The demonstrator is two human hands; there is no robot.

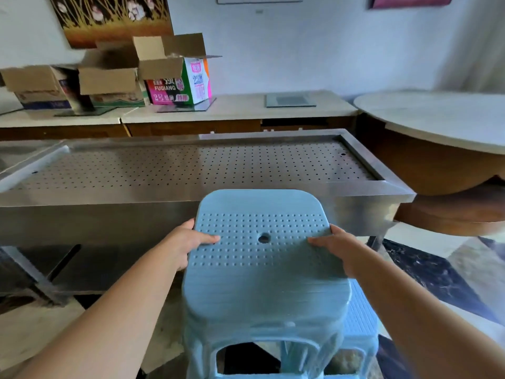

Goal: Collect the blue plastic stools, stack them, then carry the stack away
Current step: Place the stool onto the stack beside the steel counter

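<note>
Both hands, L (pixel 188 243) & R (pixel 334 248), gripped top blue stool (pixel 262 258) by seat edges, thumbs on top, w/ steel tabletop (pixel 191 165) behind.

Stool legs (pixel 207 359) cut off below.

A perforated steel table (pixel 191 165) spans mid-frame, bare of objects; behind it, a pale counter (pixel 232 108) carries open cardboard boxes (pixel 114 75) at upper left (one brightly printed) and a flat grey plate (pixel 291 100); a round tabletop (pixel 437 116) sits at right.

Both arms outstretched, left grip (pixel 188 243) and right grip (pixel 337 246) clamped, thumbs on top
</note>
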